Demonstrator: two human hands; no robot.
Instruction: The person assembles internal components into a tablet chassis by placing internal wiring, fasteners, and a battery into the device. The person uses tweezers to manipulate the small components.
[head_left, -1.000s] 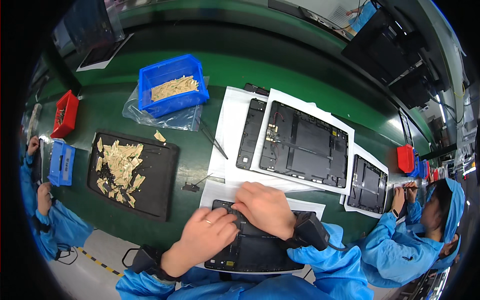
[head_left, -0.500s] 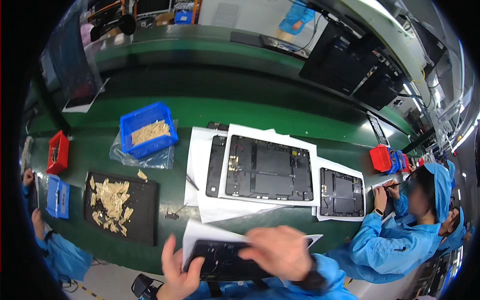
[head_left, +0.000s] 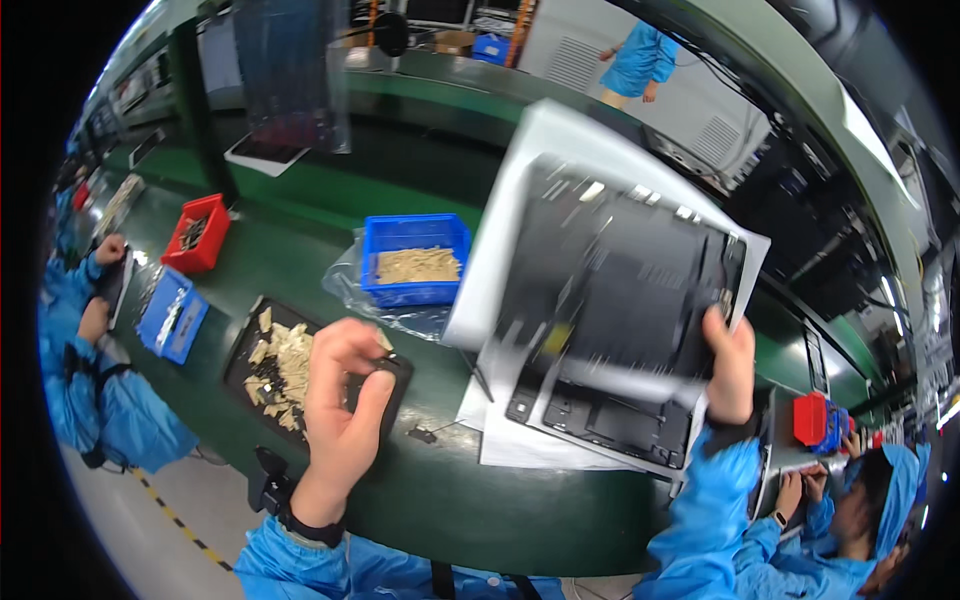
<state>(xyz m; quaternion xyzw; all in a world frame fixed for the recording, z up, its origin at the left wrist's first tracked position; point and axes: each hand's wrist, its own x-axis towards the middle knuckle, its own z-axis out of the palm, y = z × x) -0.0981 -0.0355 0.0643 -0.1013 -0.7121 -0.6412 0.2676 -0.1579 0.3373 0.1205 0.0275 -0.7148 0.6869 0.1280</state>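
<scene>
Black panel (head_left: 640, 290), white sheet (head_left: 540, 150) behind: raised above green worktop (head_left: 430, 510), edge pinched by right hand (head_left: 732, 370). Left hand (head_left: 345, 400): thumb and fingertips apart, over black tray (head_left: 398, 378) toward near edge. Blue bin (head_left: 417, 293), tan strips (head_left: 420, 265) inside: toward far edge. Floor tape (head_left: 183, 524), yellow-and-black: beyond near edge. Blue-clad person (head_left: 640, 65): beyond far edge.

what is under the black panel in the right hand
Under the held panel: a white sheet; lower, part of another black panel on white paper. The rest there is covered.
</scene>
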